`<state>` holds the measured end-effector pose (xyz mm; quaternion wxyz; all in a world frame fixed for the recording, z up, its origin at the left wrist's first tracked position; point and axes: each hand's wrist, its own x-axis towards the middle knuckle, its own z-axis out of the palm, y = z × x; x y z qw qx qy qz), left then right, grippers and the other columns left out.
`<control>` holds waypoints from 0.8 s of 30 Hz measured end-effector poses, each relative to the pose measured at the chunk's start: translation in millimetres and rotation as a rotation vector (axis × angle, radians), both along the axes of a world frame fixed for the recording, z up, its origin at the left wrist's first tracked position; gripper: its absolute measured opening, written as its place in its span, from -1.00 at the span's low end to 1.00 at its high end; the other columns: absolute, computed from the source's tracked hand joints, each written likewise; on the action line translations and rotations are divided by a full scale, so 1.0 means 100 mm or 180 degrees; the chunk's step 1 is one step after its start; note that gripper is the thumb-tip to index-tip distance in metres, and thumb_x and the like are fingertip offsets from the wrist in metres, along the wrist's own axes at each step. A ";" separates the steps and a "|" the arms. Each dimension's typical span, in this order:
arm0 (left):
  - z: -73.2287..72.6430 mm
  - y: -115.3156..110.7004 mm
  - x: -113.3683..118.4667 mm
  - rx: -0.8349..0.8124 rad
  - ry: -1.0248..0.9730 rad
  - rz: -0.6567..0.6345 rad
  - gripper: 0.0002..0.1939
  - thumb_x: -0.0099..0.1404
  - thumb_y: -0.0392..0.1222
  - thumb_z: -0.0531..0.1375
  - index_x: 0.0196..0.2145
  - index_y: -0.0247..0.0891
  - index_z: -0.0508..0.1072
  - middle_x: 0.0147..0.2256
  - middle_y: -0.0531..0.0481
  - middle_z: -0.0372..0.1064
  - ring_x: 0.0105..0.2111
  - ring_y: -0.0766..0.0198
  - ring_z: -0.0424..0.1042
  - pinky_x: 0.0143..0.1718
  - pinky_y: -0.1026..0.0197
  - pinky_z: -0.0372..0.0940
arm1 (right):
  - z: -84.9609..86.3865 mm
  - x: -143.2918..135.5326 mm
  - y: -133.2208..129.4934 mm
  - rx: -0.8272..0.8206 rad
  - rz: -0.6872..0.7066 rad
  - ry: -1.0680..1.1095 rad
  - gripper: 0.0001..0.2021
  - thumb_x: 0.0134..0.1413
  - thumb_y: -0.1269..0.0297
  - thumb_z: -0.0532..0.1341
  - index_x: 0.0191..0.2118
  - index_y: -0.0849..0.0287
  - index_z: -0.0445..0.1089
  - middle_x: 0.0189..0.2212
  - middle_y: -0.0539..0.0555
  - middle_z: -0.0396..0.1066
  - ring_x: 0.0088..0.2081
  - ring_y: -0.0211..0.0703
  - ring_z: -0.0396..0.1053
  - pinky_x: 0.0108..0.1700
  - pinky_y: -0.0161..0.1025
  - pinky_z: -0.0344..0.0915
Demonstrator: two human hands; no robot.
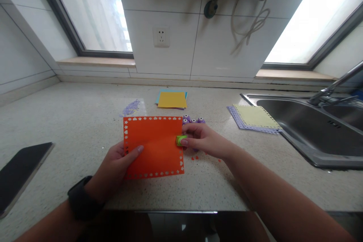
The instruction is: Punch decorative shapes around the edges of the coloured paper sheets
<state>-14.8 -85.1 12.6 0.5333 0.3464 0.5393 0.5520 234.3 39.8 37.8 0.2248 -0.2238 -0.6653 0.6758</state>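
1. Two bare hands work above the counter [85, 121], at either side of one orange card [154, 147].
2. Left hand [119, 162]: holds the card by its left edge, thumb flat on the front, the other fingers mostly hidden behind. A black watch [83, 198] sits on that wrist.
3. Right hand [205, 140]: pinches a small green block [179, 141] between thumb and fingers at the card's right edge. The fingers cover part of it; it seems to straddle the edge, though I cannot be sure.
4. The card faces up, tilted a little towards the wearer. Small star, heart and flower shapes are cut along its top, bottom and left edges, and along the right edge below the block.
5. Purple pieces [200, 120] with eye-like white tops stand just beyond the right hand, partly hidden by it.
6. Orange bits [196, 157] lie on the counter just below the right hand.
7. Purple bits [132, 107] are heaped beyond the card's top left corner.
8. Beyond the card, a yellow sheet [172, 99] lies on a blue one.
9. To the right, a pale yellow sheet [256, 116] with a cut border lies on lilac sheets [236, 119], near the sink [297, 121].
10. Far left lies a dark tablet [22, 172]; a socket [161, 36] is set in the wall [164, 60].
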 end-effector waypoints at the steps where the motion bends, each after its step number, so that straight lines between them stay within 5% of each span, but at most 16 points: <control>1: 0.00 0.00 0.00 0.0009 -0.0014 0.0012 -0.55 0.21 -0.03 0.39 0.00 -0.28 0.55 -0.08 -0.16 0.62 -0.17 -0.03 0.63 -0.15 0.04 0.54 | 0.00 0.00 0.00 -0.0065 0.0012 0.0028 -0.75 0.07 0.18 0.42 -0.19 0.19 0.49 -0.37 -0.02 0.51 -0.42 -0.36 0.42 -0.41 -0.42 0.29; 5: -0.02 0.00 0.01 0.0032 -0.0050 0.0045 -0.53 0.20 -0.04 0.40 0.01 -0.30 0.54 -0.08 -0.17 0.62 -0.18 -0.03 0.63 -0.17 0.05 0.54 | -0.02 0.00 -0.01 -0.0160 0.0052 0.0032 -0.73 0.07 0.18 0.42 -0.16 0.19 0.49 -0.31 0.02 0.54 -0.34 -0.32 0.48 -0.31 -0.38 0.35; 12: 0.02 0.00 -0.03 0.0033 -0.0197 0.0148 -0.59 0.24 0.03 0.31 -0.05 -0.27 0.57 -0.22 -0.15 0.65 -0.24 -0.04 0.62 -0.25 0.05 0.53 | -0.04 -0.01 0.00 -0.0163 -0.0111 -0.0059 -0.74 0.08 0.14 0.42 -0.22 0.20 0.48 -0.40 0.01 0.52 -0.43 -0.33 0.43 -0.49 -0.42 0.24; 18: -0.04 -0.01 -0.09 0.0580 -0.0518 0.0207 -0.45 0.25 0.37 0.12 -0.32 -0.17 0.60 -0.36 -0.09 0.60 -0.45 0.07 0.54 -0.54 0.12 0.42 | -0.08 -0.11 -0.06 -0.0793 -0.0524 0.0606 -0.73 -0.01 0.18 0.46 -0.21 0.18 0.51 -0.32 0.03 0.54 -0.37 -0.28 0.48 -0.33 -0.34 0.41; 24: -0.16 0.00 -0.07 0.0851 0.0052 -0.0850 -0.53 0.24 0.23 0.25 -0.20 -0.26 0.56 -0.32 -0.15 0.57 -0.39 0.10 0.53 -0.46 0.17 0.35 | -0.11 -0.22 -0.13 -0.0842 -0.0797 0.0814 -0.71 -0.03 0.17 0.48 -0.20 0.16 0.53 -0.21 0.07 0.55 -0.25 -0.25 0.50 -0.12 -0.26 0.43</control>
